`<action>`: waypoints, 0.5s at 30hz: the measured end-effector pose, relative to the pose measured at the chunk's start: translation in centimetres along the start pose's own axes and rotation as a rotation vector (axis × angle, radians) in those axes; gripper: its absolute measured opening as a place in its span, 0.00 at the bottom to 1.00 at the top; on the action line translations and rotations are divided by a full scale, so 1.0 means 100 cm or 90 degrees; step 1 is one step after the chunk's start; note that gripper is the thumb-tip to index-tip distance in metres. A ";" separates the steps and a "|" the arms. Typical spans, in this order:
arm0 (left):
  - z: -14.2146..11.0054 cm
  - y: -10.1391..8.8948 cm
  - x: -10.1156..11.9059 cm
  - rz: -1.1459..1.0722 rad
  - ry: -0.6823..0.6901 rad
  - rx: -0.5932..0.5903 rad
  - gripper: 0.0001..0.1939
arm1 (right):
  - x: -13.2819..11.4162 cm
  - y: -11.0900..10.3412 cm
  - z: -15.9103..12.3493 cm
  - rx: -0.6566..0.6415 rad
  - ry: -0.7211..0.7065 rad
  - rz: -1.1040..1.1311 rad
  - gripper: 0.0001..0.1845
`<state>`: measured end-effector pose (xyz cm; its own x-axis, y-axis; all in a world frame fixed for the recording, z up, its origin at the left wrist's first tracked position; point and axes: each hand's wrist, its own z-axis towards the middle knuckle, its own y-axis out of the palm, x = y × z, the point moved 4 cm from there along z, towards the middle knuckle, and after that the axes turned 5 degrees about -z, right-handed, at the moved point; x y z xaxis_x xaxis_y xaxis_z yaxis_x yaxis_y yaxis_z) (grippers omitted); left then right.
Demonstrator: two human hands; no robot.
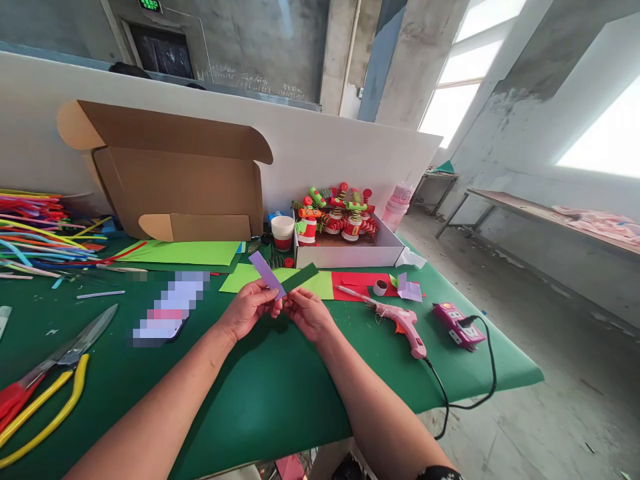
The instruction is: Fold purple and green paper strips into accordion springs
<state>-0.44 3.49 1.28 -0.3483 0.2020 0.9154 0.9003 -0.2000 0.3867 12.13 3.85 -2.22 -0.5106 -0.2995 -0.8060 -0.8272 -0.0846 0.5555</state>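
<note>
Both hands meet over the middle of the green-covered table. My left hand [250, 308] pinches the lower end of a purple paper strip [266, 273] that tilts up to the left. In the fingers of my right hand [309, 312] is a dark green paper strip [301, 279], slanting up to the right. The lower ends of the two strips meet between the fingertips; whether they are joined I cannot tell. Behind the hands lies a light green paper sheet [240, 278], beside a red paper sheet [345, 285].
A pink glue gun [407, 327] lies right, its cord running to a magenta power box [459, 325]. Scissors [75, 360] and pipe cleaners [35, 233] lie left. Behind stand an open cardboard box [180, 190], paper cups [283, 233] and a white box [350, 256] of red-green figures.
</note>
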 end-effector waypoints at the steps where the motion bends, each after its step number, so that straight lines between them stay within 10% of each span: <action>1: -0.001 0.001 0.000 0.016 -0.003 -0.008 0.13 | 0.002 0.000 0.001 -0.003 0.004 0.000 0.13; 15: -0.001 0.004 0.000 0.075 0.009 0.051 0.16 | 0.003 0.004 -0.002 -0.030 -0.003 -0.018 0.13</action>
<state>-0.04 3.33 1.42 -0.2426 0.1679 0.9555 0.9528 -0.1441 0.2673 11.67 3.55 -2.19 -0.4885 -0.2914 -0.8224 -0.8296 -0.1370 0.5413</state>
